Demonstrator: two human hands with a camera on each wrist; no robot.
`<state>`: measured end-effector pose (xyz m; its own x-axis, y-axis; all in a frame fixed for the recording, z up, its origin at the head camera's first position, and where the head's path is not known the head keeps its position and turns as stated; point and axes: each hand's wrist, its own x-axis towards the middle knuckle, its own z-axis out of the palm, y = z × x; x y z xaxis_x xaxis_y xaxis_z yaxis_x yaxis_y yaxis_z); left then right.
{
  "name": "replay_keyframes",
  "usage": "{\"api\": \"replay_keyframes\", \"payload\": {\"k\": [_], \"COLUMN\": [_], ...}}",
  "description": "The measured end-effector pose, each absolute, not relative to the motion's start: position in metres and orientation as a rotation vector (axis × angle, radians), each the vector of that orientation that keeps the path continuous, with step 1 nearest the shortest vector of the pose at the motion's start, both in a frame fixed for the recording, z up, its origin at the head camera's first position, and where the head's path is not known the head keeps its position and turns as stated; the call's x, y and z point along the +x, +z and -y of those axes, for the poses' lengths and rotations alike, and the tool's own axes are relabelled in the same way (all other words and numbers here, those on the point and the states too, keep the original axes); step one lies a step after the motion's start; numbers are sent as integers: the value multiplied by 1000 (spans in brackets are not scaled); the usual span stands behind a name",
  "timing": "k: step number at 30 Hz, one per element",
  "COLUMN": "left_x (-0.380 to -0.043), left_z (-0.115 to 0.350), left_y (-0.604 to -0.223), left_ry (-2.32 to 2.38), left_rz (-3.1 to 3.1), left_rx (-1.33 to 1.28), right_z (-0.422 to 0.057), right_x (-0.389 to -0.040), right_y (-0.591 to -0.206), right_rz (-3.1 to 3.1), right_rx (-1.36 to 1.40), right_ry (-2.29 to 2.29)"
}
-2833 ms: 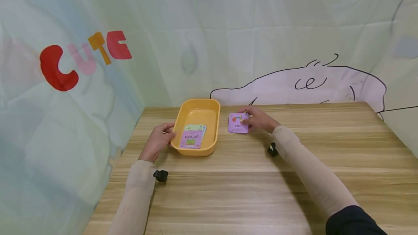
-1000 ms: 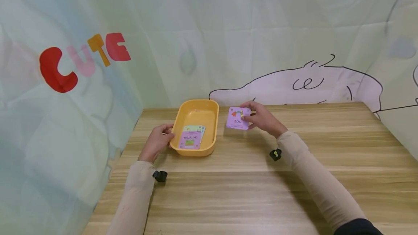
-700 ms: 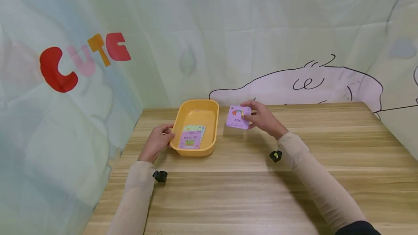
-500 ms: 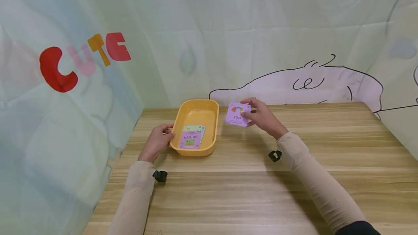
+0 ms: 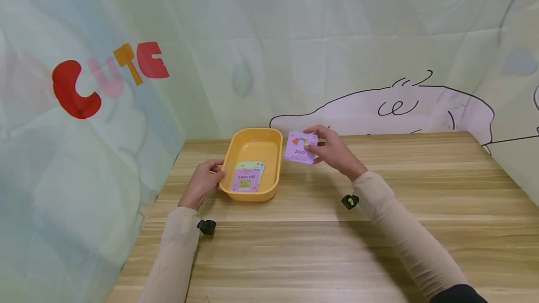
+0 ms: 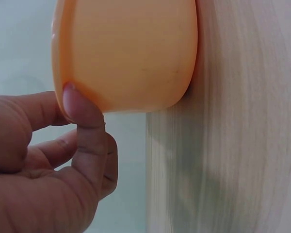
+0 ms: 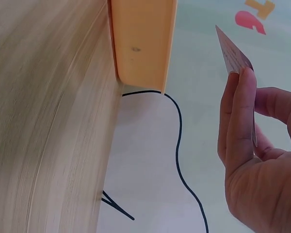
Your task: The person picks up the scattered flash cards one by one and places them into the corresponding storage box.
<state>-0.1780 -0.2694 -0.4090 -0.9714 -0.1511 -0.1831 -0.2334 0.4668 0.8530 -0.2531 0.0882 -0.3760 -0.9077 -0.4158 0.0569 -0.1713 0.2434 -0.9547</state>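
My left hand (image 5: 201, 183) pinches the left rim of a yellow plastic tray (image 5: 260, 147), thumb on one side of the rim and fingers on the other in the left wrist view. Inside the tray's near end lie several flash cards. A purple one printed "garden" (image 5: 245, 179) is on top, partly covering a light green card (image 5: 250, 164). Just right of the tray, my right hand (image 5: 337, 152) pinches a purple flash card (image 5: 298, 147) printed "zoo", upside down from here. In the right wrist view that card (image 7: 229, 53) is seen nearly edge-on, raised above the tabletop.
Both hands work at the far part of a wood-grain table (image 5: 294, 247). A printed cloth backdrop (image 5: 252, 50) rises directly behind the table and along its left side. A small black device (image 5: 207, 227) is on the left wrist, another black device (image 5: 350, 201) on the right.
My right hand has lifted the "zoo" card from near the tabletop and, in the last half second, brought it left toward the tray. The left hand and tray have stayed put.
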Motion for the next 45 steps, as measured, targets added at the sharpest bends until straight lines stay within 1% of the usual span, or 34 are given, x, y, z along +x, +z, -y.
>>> {"api": "replay_keyframes", "payload": {"k": [45], "left_x": [-177], "left_z": [269], "left_y": [-408], "left_ry": [1538], "left_rz": [-2638], "left_rx": [-304], "right_z": [-37], "right_x": [-254], "right_y": [-379], "right_rz": [-2213], "right_rx": [-653], "right_ry": [-1717]}}
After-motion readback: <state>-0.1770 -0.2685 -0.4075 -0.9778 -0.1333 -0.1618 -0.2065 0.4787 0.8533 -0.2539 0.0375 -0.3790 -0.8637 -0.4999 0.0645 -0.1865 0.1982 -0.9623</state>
